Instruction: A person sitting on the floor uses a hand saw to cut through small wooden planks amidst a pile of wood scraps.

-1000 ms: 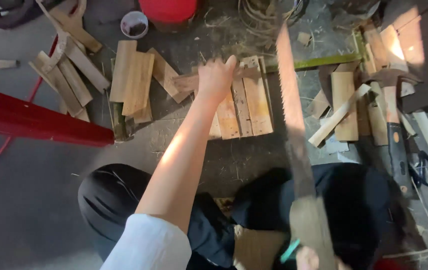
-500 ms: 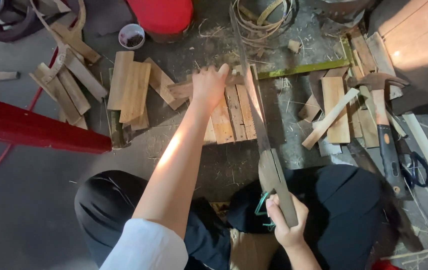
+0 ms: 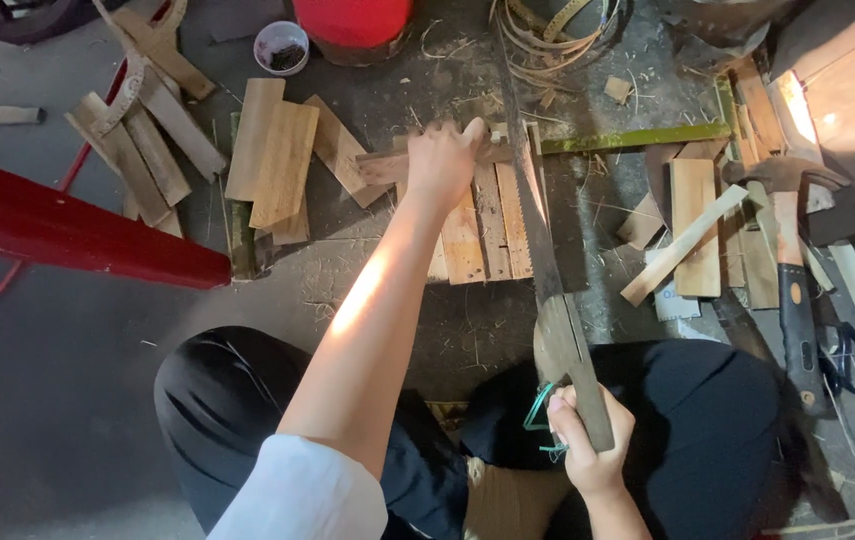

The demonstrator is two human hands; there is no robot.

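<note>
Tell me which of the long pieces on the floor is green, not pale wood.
It is the green bamboo strip, lying crosswise just past the saw blade, right of the left hand. The slats around it are all pale tan.

- A grey concrete floor [image 3: 68, 380] carries everything, littered with thin shavings and fibres.
- Flat wooden slats [image 3: 278, 160] lie in loose piles at upper left and upper centre.
- More slats and offcuts [image 3: 698, 225] lie at the right of the frame.
- A green strip [image 3: 638, 137] lies across the upper right.
- A small round bowl [image 3: 281, 45] stands at top left of centre.
- A black-handled hatchet [image 3: 793, 270] and scissors [image 3: 853, 360] lie at right.
- A red beam [image 3: 68, 235] crosses the left.
</note>
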